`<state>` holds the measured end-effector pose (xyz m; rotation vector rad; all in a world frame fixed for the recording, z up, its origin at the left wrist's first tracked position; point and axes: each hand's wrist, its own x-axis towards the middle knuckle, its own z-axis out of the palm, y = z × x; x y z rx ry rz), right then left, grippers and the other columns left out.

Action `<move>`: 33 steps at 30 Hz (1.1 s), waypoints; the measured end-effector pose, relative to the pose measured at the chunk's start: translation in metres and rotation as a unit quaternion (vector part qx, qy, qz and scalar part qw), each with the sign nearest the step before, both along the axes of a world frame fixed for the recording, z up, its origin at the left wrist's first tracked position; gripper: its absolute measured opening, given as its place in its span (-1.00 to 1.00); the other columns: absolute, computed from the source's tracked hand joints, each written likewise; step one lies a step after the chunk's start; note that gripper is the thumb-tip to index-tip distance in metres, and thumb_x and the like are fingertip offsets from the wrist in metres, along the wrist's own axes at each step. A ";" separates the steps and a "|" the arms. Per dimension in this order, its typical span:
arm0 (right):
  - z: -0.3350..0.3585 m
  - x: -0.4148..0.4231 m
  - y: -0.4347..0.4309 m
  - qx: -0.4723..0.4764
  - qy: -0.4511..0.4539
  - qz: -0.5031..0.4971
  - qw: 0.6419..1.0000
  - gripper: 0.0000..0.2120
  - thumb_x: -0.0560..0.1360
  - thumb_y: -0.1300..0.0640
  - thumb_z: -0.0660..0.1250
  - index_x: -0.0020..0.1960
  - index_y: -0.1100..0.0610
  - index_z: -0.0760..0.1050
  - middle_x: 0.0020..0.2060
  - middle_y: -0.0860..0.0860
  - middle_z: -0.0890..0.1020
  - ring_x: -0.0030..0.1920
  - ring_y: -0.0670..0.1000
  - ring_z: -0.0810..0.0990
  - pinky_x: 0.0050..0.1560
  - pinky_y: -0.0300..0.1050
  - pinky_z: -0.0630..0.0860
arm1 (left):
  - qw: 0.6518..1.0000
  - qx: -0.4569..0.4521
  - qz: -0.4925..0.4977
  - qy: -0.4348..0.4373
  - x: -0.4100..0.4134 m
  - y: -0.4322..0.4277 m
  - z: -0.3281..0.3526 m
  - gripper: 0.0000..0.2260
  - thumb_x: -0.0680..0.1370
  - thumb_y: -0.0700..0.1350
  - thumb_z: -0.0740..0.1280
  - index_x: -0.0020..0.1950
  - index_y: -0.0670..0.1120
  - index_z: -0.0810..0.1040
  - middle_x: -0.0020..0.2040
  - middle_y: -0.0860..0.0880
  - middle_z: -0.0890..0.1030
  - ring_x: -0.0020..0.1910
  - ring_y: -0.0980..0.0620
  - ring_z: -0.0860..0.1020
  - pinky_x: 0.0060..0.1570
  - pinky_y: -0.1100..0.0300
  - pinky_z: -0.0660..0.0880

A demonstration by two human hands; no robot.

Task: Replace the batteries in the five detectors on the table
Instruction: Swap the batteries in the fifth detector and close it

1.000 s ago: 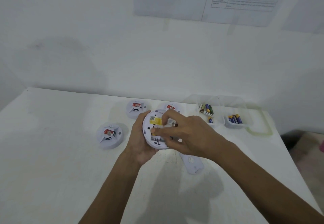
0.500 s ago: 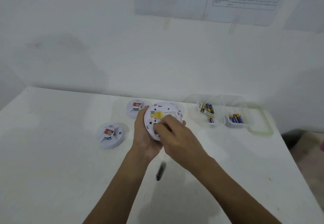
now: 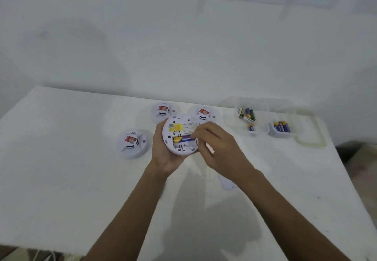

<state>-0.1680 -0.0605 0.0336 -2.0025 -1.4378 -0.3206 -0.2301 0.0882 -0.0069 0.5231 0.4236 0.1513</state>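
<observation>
My left hand [image 3: 163,154] holds a round white detector [image 3: 179,133] above the table, its back turned up toward me. The battery bay is uncovered and a blue and yellow battery [image 3: 182,139] lies in it. The fingertips of my right hand [image 3: 218,148] press on the right end of that battery. Three more white detectors stand on the table: one at the left [image 3: 132,143], one behind my left hand [image 3: 163,112], one behind the held detector [image 3: 204,114].
Two clear plastic tubs stand at the back right: one [image 3: 252,132] with mixed batteries, one [image 3: 281,133] with blue and yellow batteries. A clear lid [image 3: 312,138] lies beside them. A white cover piece [image 3: 227,184] lies under my right wrist. The table's right edge [image 3: 346,171] is close.
My hands lowered the detector slightly. My right fingers moved from covering the bay to its right end, so the battery inside now shows.
</observation>
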 end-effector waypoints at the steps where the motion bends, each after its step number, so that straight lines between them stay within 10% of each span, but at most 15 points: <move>1: 0.000 -0.001 0.000 0.011 0.007 -0.002 1.000 -0.88 0.50 0.36 0.27 -0.02 0.29 0.58 -0.08 0.13 0.59 -0.04 0.06 0.57 -0.05 -0.14 0.54 | 1.000 0.005 0.004 0.001 0.000 0.001 -0.002 -0.53 0.61 0.15 0.04 0.15 -0.08 0.63 0.09 -0.17 0.64 0.00 -0.14 0.64 -0.11 -0.06 0.61; 5: -0.004 -0.009 0.003 0.055 0.034 -0.018 0.998 -0.78 0.56 0.18 0.20 0.00 0.28 0.58 -0.05 0.13 0.62 0.02 0.04 0.57 0.01 -0.25 0.54 | 0.999 0.009 0.008 -0.044 -0.007 0.008 -0.001 -0.47 0.63 0.09 -0.03 -0.11 -0.03 0.73 -0.06 -0.12 0.70 -0.12 -0.09 0.68 -0.26 -0.03 0.62; 9: -0.016 -0.018 0.007 0.100 0.101 -0.036 0.989 -0.84 0.52 0.25 0.23 -0.07 0.29 0.56 -0.14 0.10 0.60 -0.13 -0.03 0.54 -0.12 -0.35 0.45 | 0.997 -0.002 -0.010 -0.078 -0.016 0.027 -0.005 -0.53 0.51 0.12 0.20 0.32 -0.09 0.50 0.28 -0.24 0.51 0.18 -0.28 0.55 -0.05 -0.17 0.56; 18: -0.056 -0.046 0.039 0.047 0.167 -0.005 0.985 -0.87 0.49 0.18 0.26 -0.08 0.22 0.55 -0.19 0.03 0.59 -0.25 -0.11 0.46 -0.16 -0.39 0.39 | 0.995 0.018 -0.015 -0.092 -0.048 0.067 -0.003 -0.30 0.29 0.11 0.51 0.34 -0.18 0.47 0.25 -0.29 0.54 0.18 -0.34 0.54 0.00 -0.19 0.54; 33: -0.084 -0.099 0.163 -0.072 0.132 0.116 0.982 -0.76 0.49 0.26 0.29 0.14 0.17 0.56 0.08 0.02 0.60 -0.04 -0.04 0.54 -0.05 -0.23 0.50 | 0.992 0.054 0.073 -0.087 -0.137 0.155 0.008 -0.26 0.29 0.13 0.50 0.39 -0.15 0.42 0.43 -0.30 0.33 0.38 -0.34 0.35 0.09 -0.18 0.53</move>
